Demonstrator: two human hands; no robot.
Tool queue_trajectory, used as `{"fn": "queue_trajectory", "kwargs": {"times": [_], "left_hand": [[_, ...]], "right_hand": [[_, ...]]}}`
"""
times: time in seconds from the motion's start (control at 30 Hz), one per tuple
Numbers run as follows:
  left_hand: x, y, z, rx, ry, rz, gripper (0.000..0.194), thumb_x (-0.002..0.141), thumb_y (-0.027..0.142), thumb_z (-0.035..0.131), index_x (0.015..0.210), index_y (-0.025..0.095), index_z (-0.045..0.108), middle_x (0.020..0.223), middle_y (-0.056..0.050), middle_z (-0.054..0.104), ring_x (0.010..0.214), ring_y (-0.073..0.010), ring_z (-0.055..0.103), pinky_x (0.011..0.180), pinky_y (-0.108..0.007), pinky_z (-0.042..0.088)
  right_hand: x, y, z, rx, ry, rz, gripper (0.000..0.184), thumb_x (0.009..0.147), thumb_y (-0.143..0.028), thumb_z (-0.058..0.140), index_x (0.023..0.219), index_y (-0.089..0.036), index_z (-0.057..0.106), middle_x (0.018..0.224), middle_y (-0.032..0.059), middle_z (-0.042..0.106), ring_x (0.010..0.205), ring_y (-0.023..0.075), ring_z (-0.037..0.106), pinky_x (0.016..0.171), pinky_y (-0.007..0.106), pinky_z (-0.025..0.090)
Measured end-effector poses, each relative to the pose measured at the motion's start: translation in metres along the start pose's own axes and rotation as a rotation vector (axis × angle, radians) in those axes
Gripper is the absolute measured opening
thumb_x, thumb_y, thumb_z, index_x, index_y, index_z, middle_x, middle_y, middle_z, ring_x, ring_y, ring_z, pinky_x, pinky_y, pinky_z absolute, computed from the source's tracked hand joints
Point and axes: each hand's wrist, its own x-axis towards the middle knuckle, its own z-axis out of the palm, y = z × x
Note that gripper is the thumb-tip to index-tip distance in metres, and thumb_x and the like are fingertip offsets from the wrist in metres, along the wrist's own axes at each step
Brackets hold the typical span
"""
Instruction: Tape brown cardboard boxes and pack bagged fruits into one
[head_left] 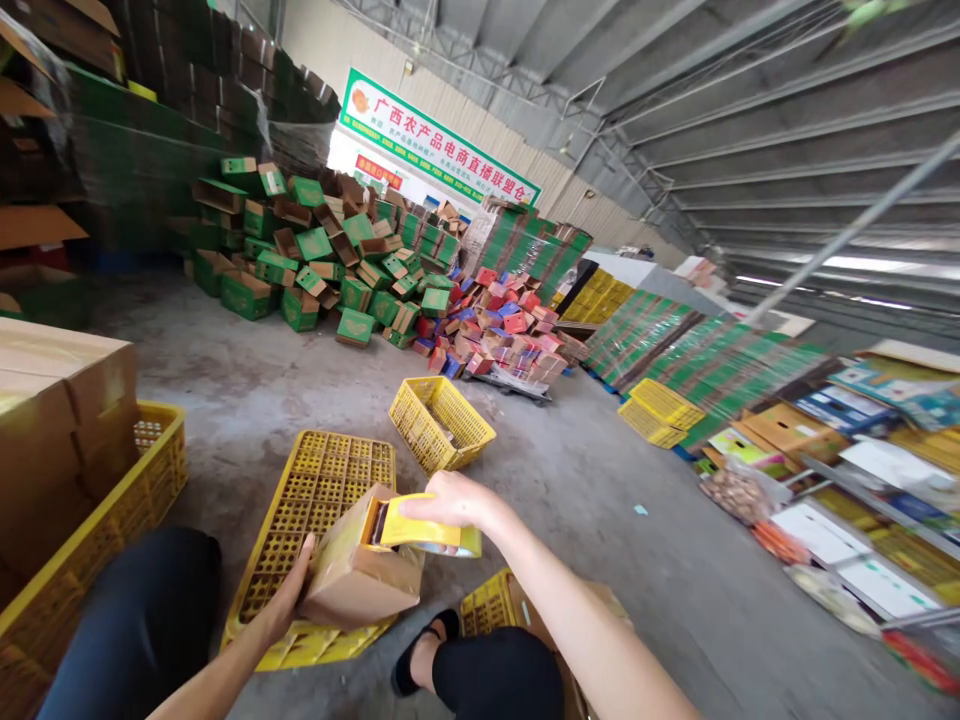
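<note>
A small brown cardboard box sits tilted on an upturned yellow plastic crate, between my knees. My left hand holds the box by its left side, with some of the fingers hidden from view. In my right hand is a yellow tape dispenser, gripped from above. Its front end touches the upper edge of the box, and a roll of tape shows at its rear.
Large cartons stand in a yellow crate at my left. Another yellow crate lies ahead on the floor. Farther off is a heap of green boxes beside red and blue boxes. A shelf with produce lines the right.
</note>
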Motion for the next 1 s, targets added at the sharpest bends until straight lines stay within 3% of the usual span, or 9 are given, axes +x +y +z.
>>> {"fn": "queue_trajectory", "kwargs": {"times": [0.07,0.17,0.27,0.33,0.43,0.57,0.7,0.83,1.0], "left_hand": [[0.006,0.003,-0.005,0.203,0.123,-0.003,0.079,0.099,0.068,0.033,0.124,0.004,0.07,0.137,-0.024,0.065,0.145,-0.036,0.047,0.118,-0.045,0.042],[0.003,0.021,-0.012,0.377,0.168,0.077,0.08,0.099,0.065,0.033,0.12,-0.002,0.072,0.13,-0.029,0.068,0.143,-0.0431,0.047,0.117,-0.054,0.041],[-0.022,0.052,-0.014,0.242,0.192,0.442,0.076,0.103,0.062,0.027,0.139,0.006,0.062,0.146,-0.02,0.059,0.144,-0.0353,0.048,0.12,-0.051,0.04],[-0.044,0.071,-0.016,0.242,0.068,0.685,0.069,0.105,0.06,0.028,0.152,0.015,0.052,0.158,-0.011,0.048,0.15,-0.0279,0.041,0.126,-0.047,0.031],[-0.069,0.087,-0.018,0.474,-0.11,0.942,0.06,0.105,0.054,0.039,0.157,0.026,0.044,0.167,-0.003,0.035,0.156,-0.0255,0.029,0.13,-0.045,0.018],[-0.072,0.09,-0.021,0.743,-0.161,1.141,0.071,0.101,0.052,0.054,0.163,0.03,0.03,0.171,-0.001,0.025,0.158,-0.0289,0.022,0.13,-0.047,0.017],[-0.055,0.088,-0.027,0.81,-0.216,1.204,0.071,0.097,0.056,0.058,0.16,0.029,0.04,0.169,-0.003,0.031,0.156,-0.0326,0.027,0.129,-0.047,0.021],[-0.038,0.083,-0.033,0.778,-0.216,1.151,0.07,0.094,0.066,0.058,0.153,0.029,0.052,0.164,-0.004,0.041,0.153,-0.033,0.033,0.128,-0.045,0.025],[-0.032,0.078,-0.032,0.824,-0.242,1.153,0.068,0.094,0.07,0.053,0.15,0.031,0.056,0.161,-0.003,0.046,0.153,-0.0322,0.035,0.128,-0.046,0.027]], "right_hand": [[0.006,0.006,0.005,0.009,-0.05,0.031,0.043,0.086,-0.048,0.068,0.059,-0.014,0.071,0.045,0.0048,0.063,0.055,0.0207,0.069,0.052,0.024,0.053],[0.019,0.018,0.017,0.133,-0.16,0.047,0.048,0.092,-0.048,0.061,0.061,-0.014,0.071,0.048,0.0057,0.066,0.051,0.0189,0.068,0.051,0.024,0.054],[0.036,0.021,0.031,0.246,-0.182,0.0,0.048,0.097,-0.047,0.057,0.064,-0.014,0.07,0.05,0.0056,0.068,0.049,0.0168,0.067,0.051,0.023,0.056],[0.048,0.018,0.036,0.285,-0.187,-0.028,0.047,0.098,-0.046,0.058,0.065,-0.014,0.069,0.049,0.0051,0.067,0.049,0.0165,0.068,0.052,0.023,0.057],[0.06,0.016,0.034,0.323,-0.212,-0.028,0.047,0.099,-0.045,0.059,0.064,-0.014,0.068,0.048,0.0044,0.066,0.047,0.0159,0.067,0.052,0.022,0.058],[0.062,0.03,0.029,0.397,-0.253,-0.033,0.044,0.101,-0.042,0.058,0.069,-0.013,0.069,0.048,0.0023,0.066,0.043,0.0135,0.063,0.051,0.021,0.057],[0.058,0.051,0.039,0.498,-0.264,-0.069,0.043,0.1,-0.043,0.059,0.074,-0.012,0.07,0.049,0.0025,0.065,0.039,0.0129,0.06,0.048,0.021,0.054],[0.053,0.065,0.048,0.553,-0.237,-0.078,0.043,0.102,-0.045,0.054,0.082,-0.011,0.071,0.051,0.0023,0.066,0.04,0.0135,0.06,0.048,0.022,0.054],[0.037,0.082,0.047,0.546,-0.252,-0.065,0.046,0.101,-0.048,0.055,0.083,-0.01,0.072,0.051,0.0022,0.065,0.041,0.0136,0.061,0.053,0.023,0.056]]}}
